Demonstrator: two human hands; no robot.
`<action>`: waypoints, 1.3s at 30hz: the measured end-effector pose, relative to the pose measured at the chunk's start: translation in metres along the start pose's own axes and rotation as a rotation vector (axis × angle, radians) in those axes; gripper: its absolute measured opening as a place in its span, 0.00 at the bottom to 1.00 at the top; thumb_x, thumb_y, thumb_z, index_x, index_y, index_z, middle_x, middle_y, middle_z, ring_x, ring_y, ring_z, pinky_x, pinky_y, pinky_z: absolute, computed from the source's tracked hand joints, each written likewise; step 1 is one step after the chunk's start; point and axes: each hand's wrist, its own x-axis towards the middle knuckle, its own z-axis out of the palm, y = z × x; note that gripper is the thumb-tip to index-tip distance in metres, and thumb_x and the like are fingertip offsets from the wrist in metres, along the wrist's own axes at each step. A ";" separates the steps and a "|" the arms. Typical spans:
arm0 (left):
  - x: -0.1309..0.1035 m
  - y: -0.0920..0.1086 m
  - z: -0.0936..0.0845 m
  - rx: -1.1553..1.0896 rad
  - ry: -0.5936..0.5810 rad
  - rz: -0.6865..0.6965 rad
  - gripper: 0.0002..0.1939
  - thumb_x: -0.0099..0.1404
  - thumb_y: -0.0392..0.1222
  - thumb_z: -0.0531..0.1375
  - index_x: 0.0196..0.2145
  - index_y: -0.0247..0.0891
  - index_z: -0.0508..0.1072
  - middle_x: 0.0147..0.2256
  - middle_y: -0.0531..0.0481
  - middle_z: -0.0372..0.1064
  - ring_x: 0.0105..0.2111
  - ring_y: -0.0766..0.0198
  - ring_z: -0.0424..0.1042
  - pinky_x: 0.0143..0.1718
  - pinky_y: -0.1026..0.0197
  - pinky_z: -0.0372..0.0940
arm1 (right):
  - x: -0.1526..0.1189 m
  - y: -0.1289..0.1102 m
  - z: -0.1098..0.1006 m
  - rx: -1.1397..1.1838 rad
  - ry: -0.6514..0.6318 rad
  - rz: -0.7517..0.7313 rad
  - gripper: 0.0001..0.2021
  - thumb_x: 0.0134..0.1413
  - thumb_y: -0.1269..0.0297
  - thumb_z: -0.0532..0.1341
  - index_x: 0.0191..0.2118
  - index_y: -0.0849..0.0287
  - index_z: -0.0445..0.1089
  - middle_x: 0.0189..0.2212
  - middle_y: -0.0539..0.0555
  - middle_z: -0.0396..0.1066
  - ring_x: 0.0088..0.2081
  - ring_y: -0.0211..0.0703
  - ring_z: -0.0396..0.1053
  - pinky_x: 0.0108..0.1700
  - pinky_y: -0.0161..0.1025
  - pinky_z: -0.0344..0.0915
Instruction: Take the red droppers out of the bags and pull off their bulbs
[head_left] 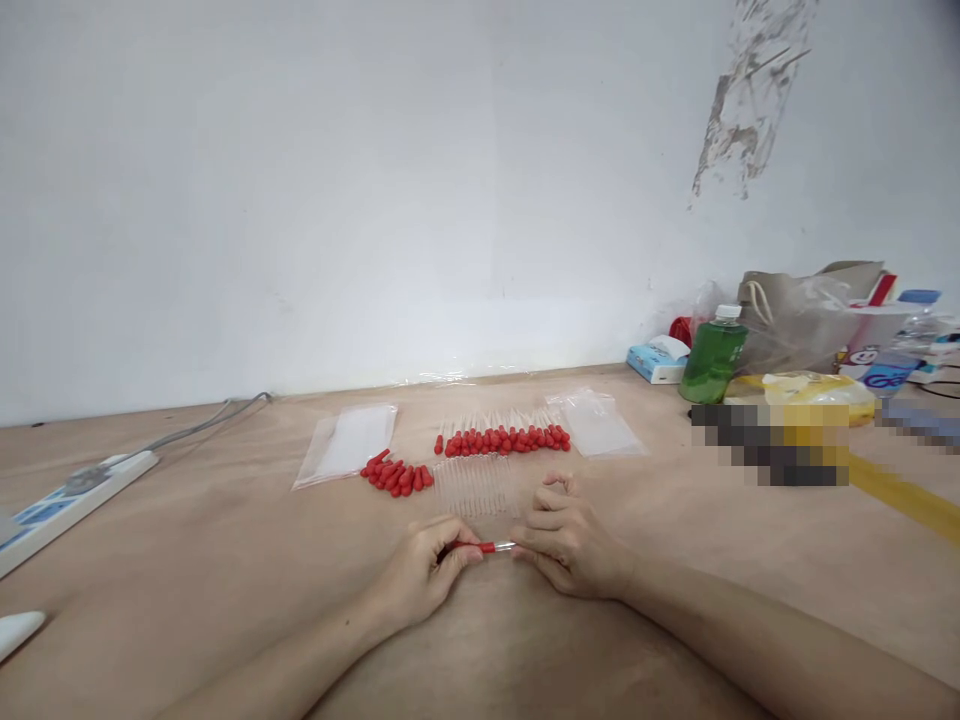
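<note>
My left hand pinches a red rubber bulb between thumb and fingers. The bulb sits on the end of a clear tube, which my right hand grips from the other side. Just beyond my hands lies a row of clear tubes without bulbs. Loose red bulbs are heaped to the left of that row. Farther back, several clear tubes with red bulbs on their near ends lie side by side.
Clear plastic bags lie either side of the tubes. A power strip with a grey cable is at left. At right stand a green bottle, a tissue pack and bags, near yellow tape.
</note>
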 end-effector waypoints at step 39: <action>0.037 -0.124 -0.122 0.108 0.260 -0.634 0.17 0.44 0.54 0.59 0.24 0.36 0.73 0.23 0.50 0.71 0.26 0.59 0.69 0.25 0.64 0.61 | 0.012 0.019 0.012 -0.208 -0.030 0.498 0.09 0.51 0.60 0.55 0.31 0.57 0.69 0.29 0.52 0.72 0.36 0.44 0.64 0.47 0.45 0.47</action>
